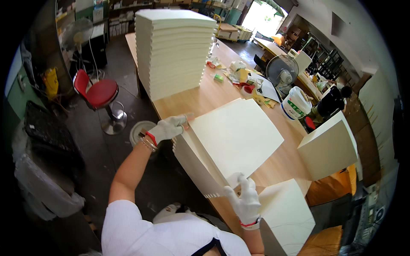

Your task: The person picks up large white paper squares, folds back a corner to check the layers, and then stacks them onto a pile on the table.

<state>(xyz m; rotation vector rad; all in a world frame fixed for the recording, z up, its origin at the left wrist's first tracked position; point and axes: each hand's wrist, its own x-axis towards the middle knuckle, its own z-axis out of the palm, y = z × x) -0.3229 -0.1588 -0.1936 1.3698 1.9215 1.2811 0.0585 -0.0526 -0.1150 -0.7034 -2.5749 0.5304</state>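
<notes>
A stack of large white sheets (pixel 237 134) lies on the near side of the wooden table, its left side stepped in layers. At the stack's far left corner is my left hand (pixel 167 129), in a white glove, its fingers closed on the sheet's edge. A small pinkish patch at those fingertips is too unclear to name. White-gloved too, my right hand (pixel 246 200) grips the near corner of the top sheet between thumb and fingers. The undersides of both grips are hidden.
A tall white stack (pixel 177 55) rises at the table's (pixel 273 164) far left. More white stacks (pixel 284 213) (pixel 329 147) stand at right. Beyond lie a white bucket (pixel 297 103), a fan (pixel 282 70), tape and scraps. A red stool (pixel 101 91) stands on the floor at left.
</notes>
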